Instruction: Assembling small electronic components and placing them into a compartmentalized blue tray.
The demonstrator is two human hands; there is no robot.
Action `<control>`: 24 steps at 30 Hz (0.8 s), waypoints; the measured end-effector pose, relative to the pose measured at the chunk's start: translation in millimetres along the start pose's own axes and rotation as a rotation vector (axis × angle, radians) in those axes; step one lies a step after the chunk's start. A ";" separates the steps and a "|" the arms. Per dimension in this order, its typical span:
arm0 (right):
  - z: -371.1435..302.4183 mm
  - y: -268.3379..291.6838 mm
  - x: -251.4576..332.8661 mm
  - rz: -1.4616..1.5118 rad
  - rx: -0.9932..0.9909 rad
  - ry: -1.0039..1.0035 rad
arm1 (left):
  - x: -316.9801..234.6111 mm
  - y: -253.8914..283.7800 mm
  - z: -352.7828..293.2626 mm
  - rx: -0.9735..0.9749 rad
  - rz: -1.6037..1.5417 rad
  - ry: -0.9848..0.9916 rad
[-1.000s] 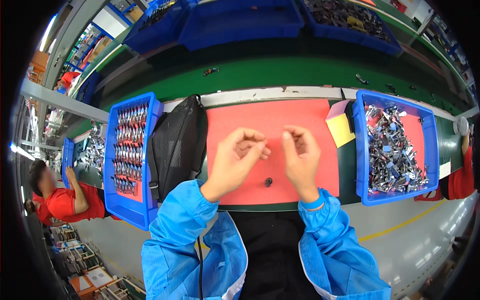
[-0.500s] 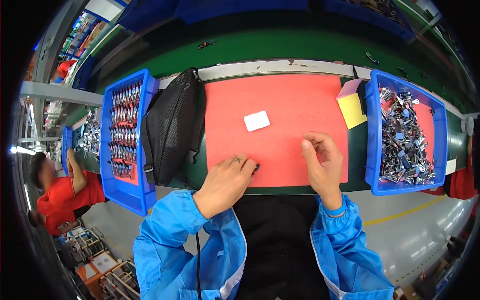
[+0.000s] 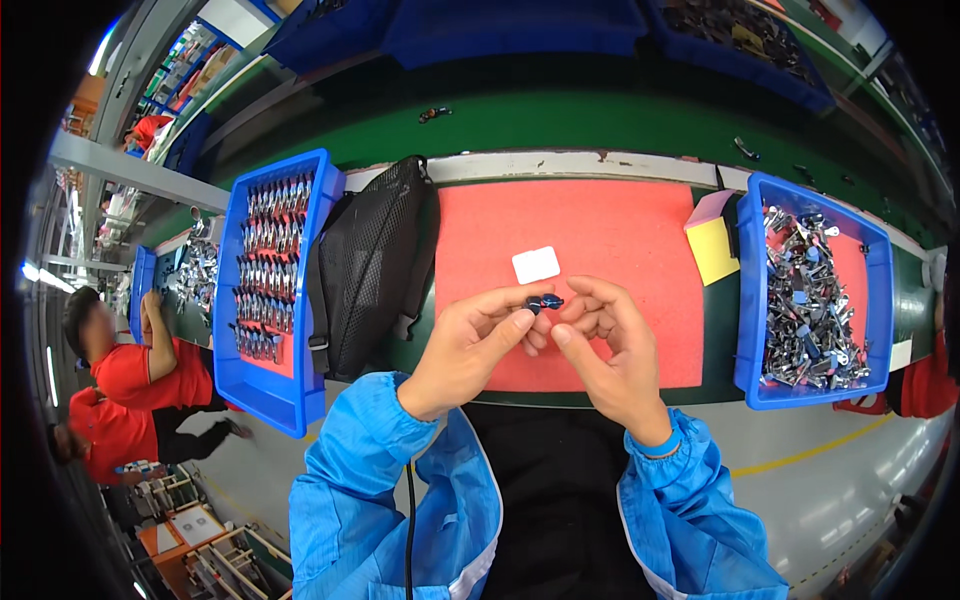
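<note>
My left hand [image 3: 478, 342] pinches a small dark part, glossy black and blue [image 3: 543, 302], between thumb and fingertips. It is held above the red mat [image 3: 470, 220], and its exact kind is too small to make out. Just to the right, my right hand [image 3: 618, 355] is curved towards the part with thumb and fingers apart. I see nothing in its grasp, and its fingertips come close to the part's right end. A white rounded card-like piece [image 3: 536, 265] lies on the mat beyond the hands.
On the left, a blue tray [image 3: 225, 300] holds rows of small metal-and-dark parts, beside a black mesh bag [image 3: 370, 260]. A blue tray [image 3: 745, 300] of jumbled metal parts stands right, near yellow sticky notes [image 3: 712, 250]. Co-workers in red sit left; loose parts lie on the green surface [image 3: 580, 115].
Both hands have come together over the mat. My left hand has lifted the dark part and moved right; my right hand has moved left towards it. The view has shifted slightly.
</note>
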State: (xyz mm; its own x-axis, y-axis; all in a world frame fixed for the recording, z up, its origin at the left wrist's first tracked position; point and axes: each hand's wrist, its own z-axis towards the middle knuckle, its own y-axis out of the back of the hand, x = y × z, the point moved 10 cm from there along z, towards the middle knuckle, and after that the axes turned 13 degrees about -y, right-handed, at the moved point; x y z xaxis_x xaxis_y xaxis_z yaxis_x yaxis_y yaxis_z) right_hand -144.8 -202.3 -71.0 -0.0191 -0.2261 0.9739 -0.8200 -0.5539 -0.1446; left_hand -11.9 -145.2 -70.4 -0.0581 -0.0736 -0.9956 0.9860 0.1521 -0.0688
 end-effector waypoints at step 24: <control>21.9 -3.7 32.0 -0.270 -0.053 0.158 | -34.4 4.0 15.4 0.019 0.492 -0.281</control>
State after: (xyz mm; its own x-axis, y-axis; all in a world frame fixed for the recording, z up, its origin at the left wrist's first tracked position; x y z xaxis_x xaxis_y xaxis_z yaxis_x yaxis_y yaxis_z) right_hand -129.8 -225.0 -43.2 0.1181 0.0533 0.9916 -0.8360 -0.5336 0.1283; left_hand -3.5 -157.2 -35.5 0.4500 -0.2587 -0.8547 0.8893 0.2176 0.4023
